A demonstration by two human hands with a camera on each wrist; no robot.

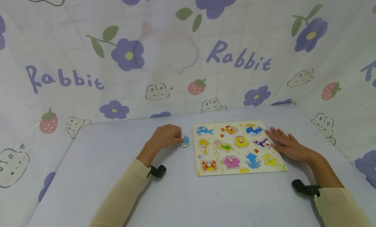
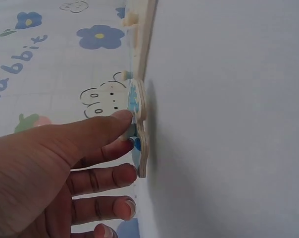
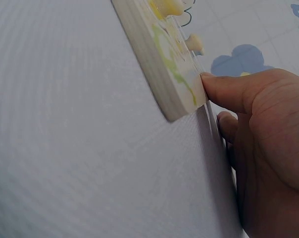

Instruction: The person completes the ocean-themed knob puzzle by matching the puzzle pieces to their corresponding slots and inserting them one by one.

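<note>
Between its thumb and fingers, my left hand (image 1: 165,136) pinches a blue puzzle piece (image 1: 185,141) with a white border, just left of the puzzle board. The left wrist view shows this wooden piece (image 2: 142,144) edge-on, close over the white tabletop, with the thumb tip at its face. The puzzle board (image 1: 215,172) lies flat, bearing sea-animal pictures, several with small knobs. My right hand (image 1: 290,147) rests at the board's right edge, fingers extended. In the right wrist view the thumb (image 3: 233,91) touches the board's corner (image 3: 181,106).
A white tabletop (image 1: 235,201) carries the board. Behind and beside it hangs a pale curtain (image 1: 170,57) printed with flowers, rabbits and strawberries. Black wrist cameras sit on the left wrist (image 1: 158,171) and the right wrist (image 1: 305,188).
</note>
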